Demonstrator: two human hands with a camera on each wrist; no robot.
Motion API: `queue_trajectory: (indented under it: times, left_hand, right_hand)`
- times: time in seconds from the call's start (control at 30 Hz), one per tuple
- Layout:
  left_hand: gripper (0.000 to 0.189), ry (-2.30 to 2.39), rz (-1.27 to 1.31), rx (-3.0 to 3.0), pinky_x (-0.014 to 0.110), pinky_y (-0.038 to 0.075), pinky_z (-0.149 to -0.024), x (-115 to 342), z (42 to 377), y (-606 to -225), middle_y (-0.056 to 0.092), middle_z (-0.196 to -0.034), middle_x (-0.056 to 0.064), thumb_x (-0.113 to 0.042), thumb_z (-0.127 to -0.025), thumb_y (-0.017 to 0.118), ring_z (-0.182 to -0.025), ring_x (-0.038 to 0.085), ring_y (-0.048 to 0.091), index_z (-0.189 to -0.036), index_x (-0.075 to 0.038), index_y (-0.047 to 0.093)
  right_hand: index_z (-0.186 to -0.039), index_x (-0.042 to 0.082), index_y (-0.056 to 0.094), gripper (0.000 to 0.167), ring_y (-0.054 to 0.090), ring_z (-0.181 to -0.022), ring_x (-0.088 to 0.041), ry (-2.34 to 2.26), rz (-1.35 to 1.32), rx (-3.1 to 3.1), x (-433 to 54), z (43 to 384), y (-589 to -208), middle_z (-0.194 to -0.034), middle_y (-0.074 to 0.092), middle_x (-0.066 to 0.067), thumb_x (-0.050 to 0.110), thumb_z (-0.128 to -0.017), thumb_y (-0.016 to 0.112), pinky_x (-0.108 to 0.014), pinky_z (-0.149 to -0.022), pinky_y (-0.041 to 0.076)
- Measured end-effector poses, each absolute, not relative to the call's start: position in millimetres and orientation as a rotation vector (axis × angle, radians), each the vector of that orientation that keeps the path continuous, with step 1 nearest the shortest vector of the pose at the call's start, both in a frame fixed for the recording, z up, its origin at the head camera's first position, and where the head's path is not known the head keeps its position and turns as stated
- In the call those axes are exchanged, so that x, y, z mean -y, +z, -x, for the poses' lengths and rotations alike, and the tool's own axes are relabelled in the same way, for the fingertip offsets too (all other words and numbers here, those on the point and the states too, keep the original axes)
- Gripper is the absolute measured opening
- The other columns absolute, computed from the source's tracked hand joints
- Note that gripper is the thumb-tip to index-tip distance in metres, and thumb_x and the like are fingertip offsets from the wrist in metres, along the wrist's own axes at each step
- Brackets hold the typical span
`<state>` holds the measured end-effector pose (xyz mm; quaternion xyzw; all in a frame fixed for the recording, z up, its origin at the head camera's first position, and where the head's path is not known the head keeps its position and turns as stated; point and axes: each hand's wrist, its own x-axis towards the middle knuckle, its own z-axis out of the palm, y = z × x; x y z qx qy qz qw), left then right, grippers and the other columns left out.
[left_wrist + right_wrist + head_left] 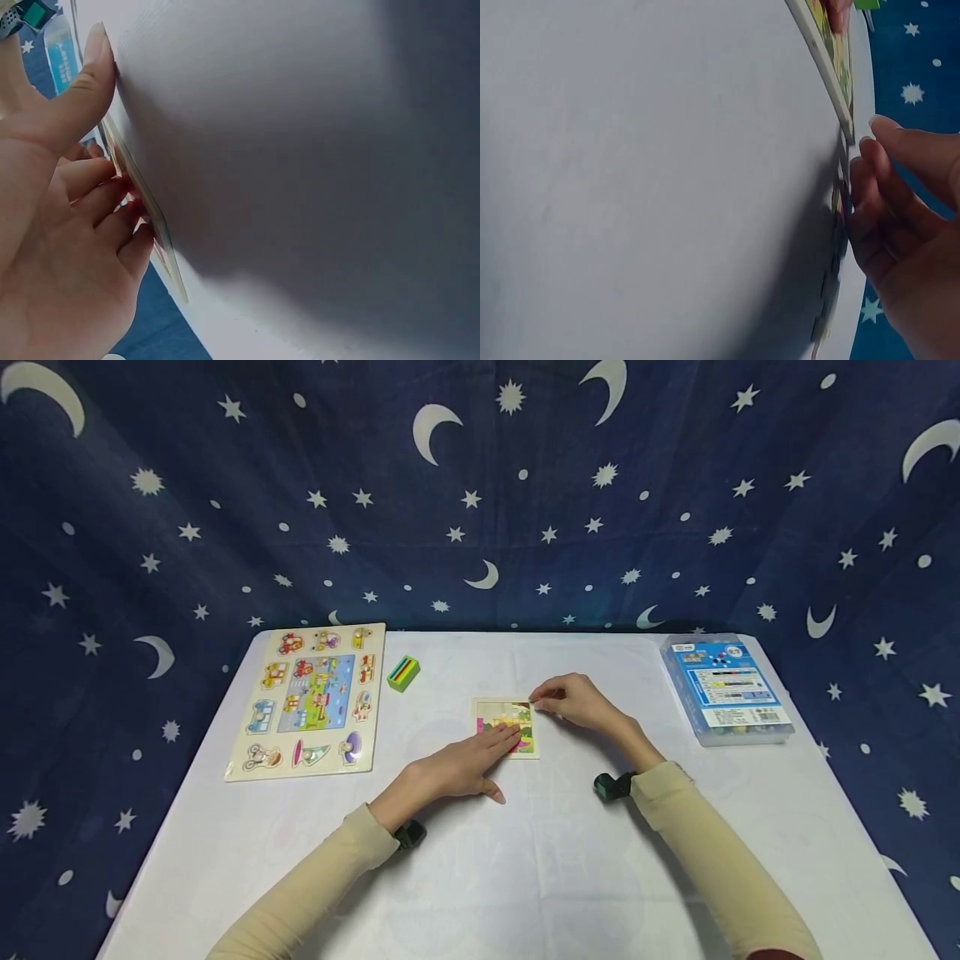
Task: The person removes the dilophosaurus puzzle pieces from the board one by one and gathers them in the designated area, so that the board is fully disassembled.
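A small square jigsaw puzzle (528, 737) in a pale wooden frame lies at the middle of the table. My left hand (474, 763) rests on it with fingers extended across the picture and the thumb spread to the side; the palm hides part of the puzzle. At the far right corner of the frame is my right hand (576, 700), thumb and index fingertips close together. In the right wrist view a narrow gap shows between these fingertips (868, 142), right by the corner of the puzzle frame (826, 64).
On the left lies a wooden peg puzzle board (255, 752) with vehicle pieces. A green and yellow striped block (403, 673) sits to its right. At the right stands a clear plastic box (726, 690) with a blue label. A starry blue curtain (480, 527) hangs behind the table.
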<state>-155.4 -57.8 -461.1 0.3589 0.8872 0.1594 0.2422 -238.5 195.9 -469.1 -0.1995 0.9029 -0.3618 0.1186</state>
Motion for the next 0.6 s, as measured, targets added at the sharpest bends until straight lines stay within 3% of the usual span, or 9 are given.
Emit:
queue_trajectory:
  times: [0.3, 0.47, 0.6]
  left_hand:
    - [0.101, 0.422, -1.001, -2.432, 0.040, 0.023, -0.128, 58.3, 155.5, -463.7, 0.012, -0.174, 0.003, -0.044, -0.088, 0.077, -0.161, 0.021, 0.011, -0.165, -0.011, 0.020]
    - [0.100, 0.423, -1.012, -2.438, 0.040, 0.022, -0.128, 58.4, 155.8, -463.2, 0.014, -0.174, 0.004, -0.042, -0.088, 0.078, -0.161, 0.022, 0.011, -0.165, -0.010, 0.022]
    - [0.100, 0.422, -1.010, -2.433, 0.040, 0.022, -0.128, 57.8, 155.6, -462.9, 0.014, -0.174, 0.005, -0.042, -0.088, 0.078, -0.161, 0.022, 0.011, -0.165, -0.010, 0.023]
  right_hand:
    - [-0.114, 0.007, 0.079, 0.020, 0.068, -0.105, -0.025, -0.969, 0.661, -2.625, -184.9, 238.9, -469.2, -0.113, 0.077, -0.010, 0.011, -0.097, 0.070, -0.044, -0.092, 0.053]
    - [-0.114, 0.006, 0.079, 0.020, 0.069, -0.105, -0.026, -0.948, 0.663, -2.630, -181.9, 239.6, -467.6, -0.113, 0.077, -0.011, 0.010, -0.096, 0.070, -0.048, -0.096, 0.051]
    - [-0.111, 0.006, 0.080, 0.019, 0.068, -0.098, -0.023, -0.946, 0.641, -2.635, -181.1, 240.0, -468.5, -0.110, 0.077, -0.010, 0.010, -0.095, 0.071, -0.043, -0.093, 0.050]
